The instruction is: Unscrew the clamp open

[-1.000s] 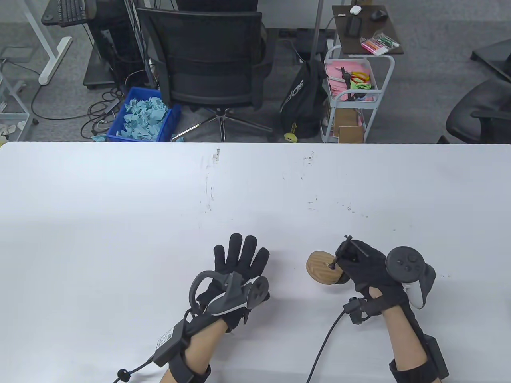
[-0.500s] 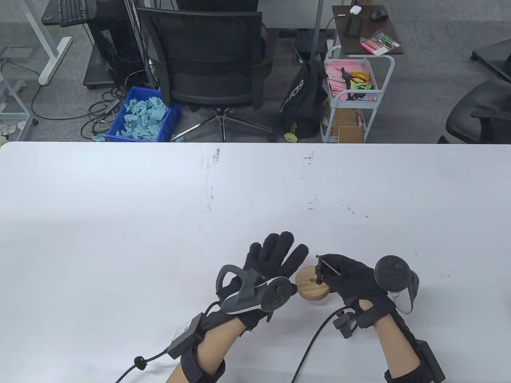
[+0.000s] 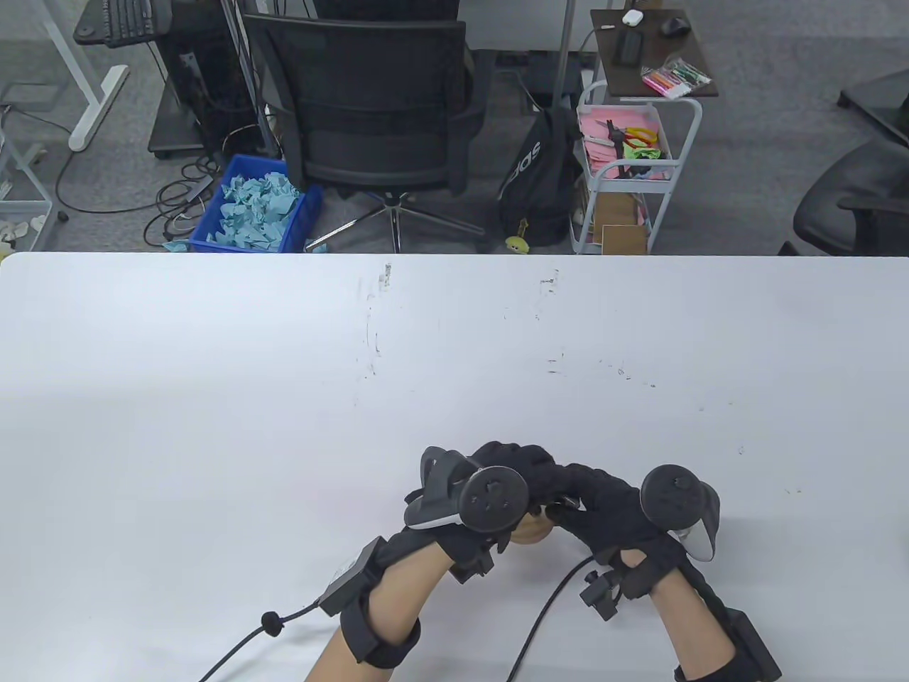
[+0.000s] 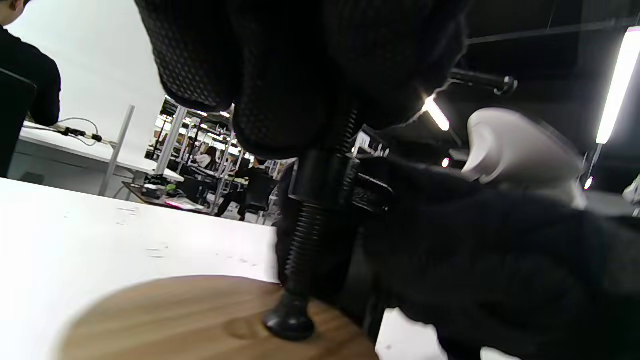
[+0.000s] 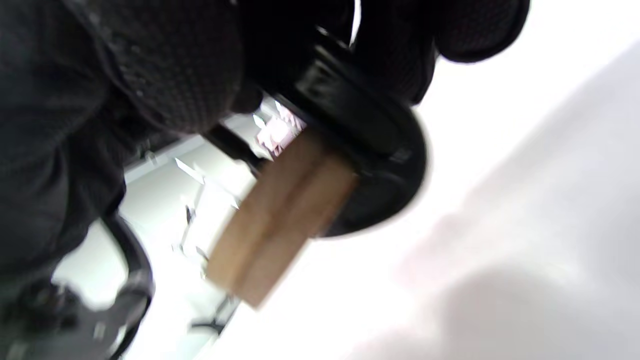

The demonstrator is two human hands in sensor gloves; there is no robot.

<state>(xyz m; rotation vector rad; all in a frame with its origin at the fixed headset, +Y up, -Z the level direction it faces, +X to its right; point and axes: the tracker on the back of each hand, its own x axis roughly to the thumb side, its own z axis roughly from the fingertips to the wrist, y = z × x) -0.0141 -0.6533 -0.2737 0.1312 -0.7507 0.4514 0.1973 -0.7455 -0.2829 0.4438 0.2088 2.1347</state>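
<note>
A black C-clamp (image 5: 370,150) is screwed down on two stacked round wooden discs (image 5: 280,215). In the table view both hands cover it near the front edge, and only a sliver of wood (image 3: 531,533) shows. My right hand (image 3: 579,494) grips the clamp's frame and holds it above the table. My left hand (image 3: 515,462) curls over the top of the threaded screw (image 4: 310,240); its fingers (image 4: 280,75) close around the screw's upper end. The screw's pad (image 4: 290,320) presses on the top disc (image 4: 190,320). The handle bar (image 4: 482,80) sticks out to the right.
The white table (image 3: 284,369) stretches far and wide around the hands. Glove cables (image 3: 554,611) trail toward the front edge. An office chair (image 3: 376,106), a blue bin (image 3: 256,206) and a cart (image 3: 625,170) stand on the floor beyond the far edge.
My left hand moved right from the bare table and closed over the clamp's screw. My right hand carried the clamp and discs left toward it, and the two hands now meet.
</note>
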